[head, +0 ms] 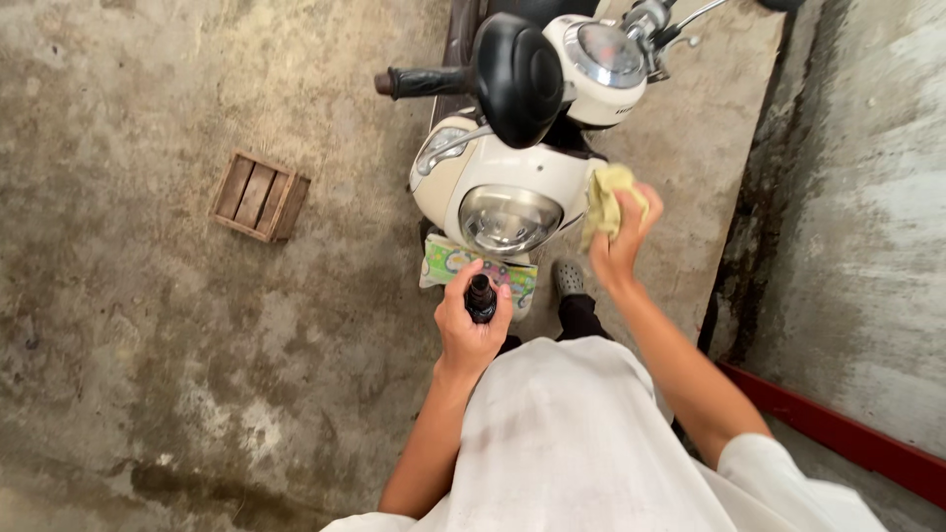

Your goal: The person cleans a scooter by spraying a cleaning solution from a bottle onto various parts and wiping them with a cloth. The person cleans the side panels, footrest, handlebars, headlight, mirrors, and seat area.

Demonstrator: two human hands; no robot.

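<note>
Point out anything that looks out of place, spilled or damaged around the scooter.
Nothing looks spilled or damaged. The oddest item is a small wooden crate sitting alone and askew on the stained concrete floor, apart from the scooter. A colourful packet lies under the scooter's front.

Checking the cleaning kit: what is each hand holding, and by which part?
Left hand: small dark bottle, fingers around its body. Right hand: yellow cloth, bunched in the fingers.

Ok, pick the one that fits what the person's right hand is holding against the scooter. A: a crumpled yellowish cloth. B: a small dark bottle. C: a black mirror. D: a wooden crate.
A: the right hand grips a crumpled yellowish cloth beside the cream scooter front, while the small dark bottle sits in the left hand.
</note>
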